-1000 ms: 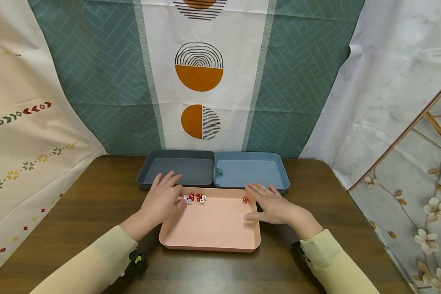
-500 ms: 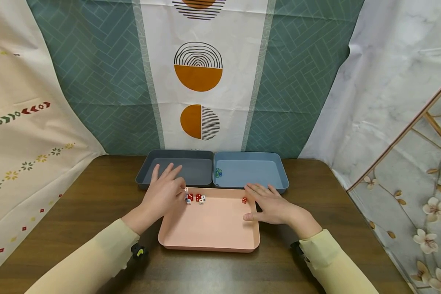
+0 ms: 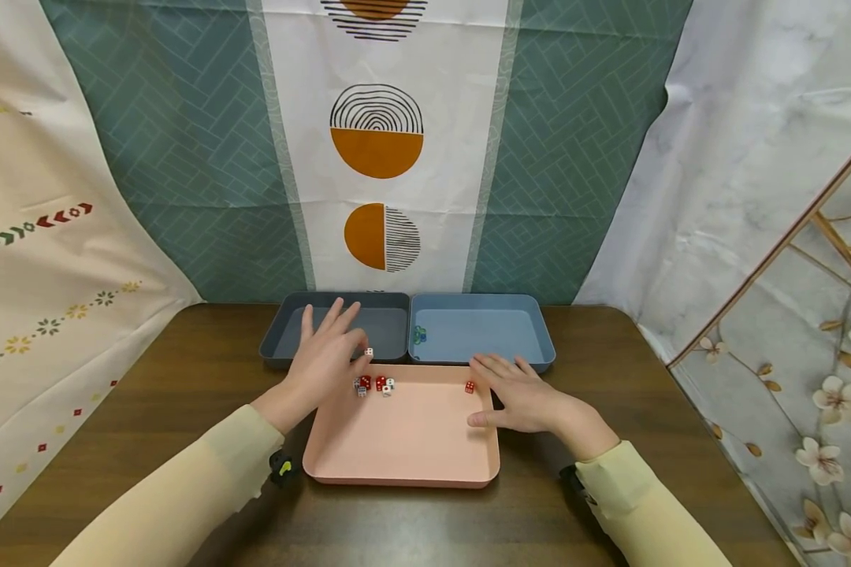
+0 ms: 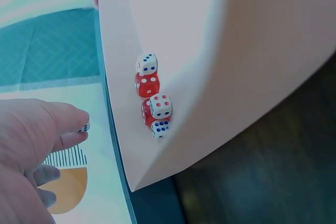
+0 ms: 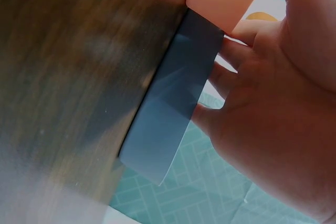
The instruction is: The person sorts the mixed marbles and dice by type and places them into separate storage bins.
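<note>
Between thumb and index finger, my left hand (image 3: 325,358) pinches a white die (image 3: 369,352) above the far left rim of the pink tray (image 3: 404,465); its other fingers spread upward. In the left wrist view the pinched die (image 4: 84,128) is mostly covered by the fingertips. Below it, a cluster of white dice (image 4: 160,106) and red dice (image 4: 147,85) lies in the tray's far left corner. My right hand (image 3: 518,398) lies over the tray's right edge with fingers extended, holding nothing. Beside its fingers a single red die (image 3: 470,387) lies in the tray.
Behind the pink tray stand a dark grey tray (image 3: 383,324) on the left and a blue tray (image 3: 489,323) on the right, side by side. Small green and blue pieces (image 3: 420,335) lie at the blue tray's left end. All rests on a brown wooden table (image 3: 206,394).
My left hand has lifted the white die from the cluster and carried it up and slightly right toward the grey tray. The right hand has stayed in place.
</note>
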Available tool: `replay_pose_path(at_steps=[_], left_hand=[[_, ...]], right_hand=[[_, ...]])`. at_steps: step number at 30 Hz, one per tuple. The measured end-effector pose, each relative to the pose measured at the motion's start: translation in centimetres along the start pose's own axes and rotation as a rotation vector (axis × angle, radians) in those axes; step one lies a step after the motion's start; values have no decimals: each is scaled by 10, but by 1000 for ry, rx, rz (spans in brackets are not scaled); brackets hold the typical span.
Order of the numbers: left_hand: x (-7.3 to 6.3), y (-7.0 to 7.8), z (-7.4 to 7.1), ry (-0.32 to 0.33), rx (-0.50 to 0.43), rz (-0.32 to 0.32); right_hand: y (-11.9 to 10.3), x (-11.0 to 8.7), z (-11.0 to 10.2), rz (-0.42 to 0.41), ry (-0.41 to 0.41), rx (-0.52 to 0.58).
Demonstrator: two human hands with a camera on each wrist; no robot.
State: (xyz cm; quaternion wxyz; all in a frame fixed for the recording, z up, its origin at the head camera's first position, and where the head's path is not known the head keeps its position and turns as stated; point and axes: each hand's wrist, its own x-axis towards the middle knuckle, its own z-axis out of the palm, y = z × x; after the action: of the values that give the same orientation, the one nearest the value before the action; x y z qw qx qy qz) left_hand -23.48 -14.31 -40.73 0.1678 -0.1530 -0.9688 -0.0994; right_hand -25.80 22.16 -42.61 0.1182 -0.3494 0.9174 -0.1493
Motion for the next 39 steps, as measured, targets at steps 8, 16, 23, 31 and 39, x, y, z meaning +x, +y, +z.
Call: replay_pose_path(at_steps=[8,16,23,31,39], left_hand=[[15,-1,2,-16,-40,-24],[32,-5,0,-71,0,-27],[52,-5,-5,-78,32,-8],[70,-3,0,-111,73,-14],[82,-5,14,-168,65,-45]], right_hand=[[0,0,0,-4,2,-2],[0,-1,-2,0,-2,2],[1,-1,-4,1,5,-6],[1,-1,-3,-5,4,-10],[0,0,-1,-5,-3,-16]])
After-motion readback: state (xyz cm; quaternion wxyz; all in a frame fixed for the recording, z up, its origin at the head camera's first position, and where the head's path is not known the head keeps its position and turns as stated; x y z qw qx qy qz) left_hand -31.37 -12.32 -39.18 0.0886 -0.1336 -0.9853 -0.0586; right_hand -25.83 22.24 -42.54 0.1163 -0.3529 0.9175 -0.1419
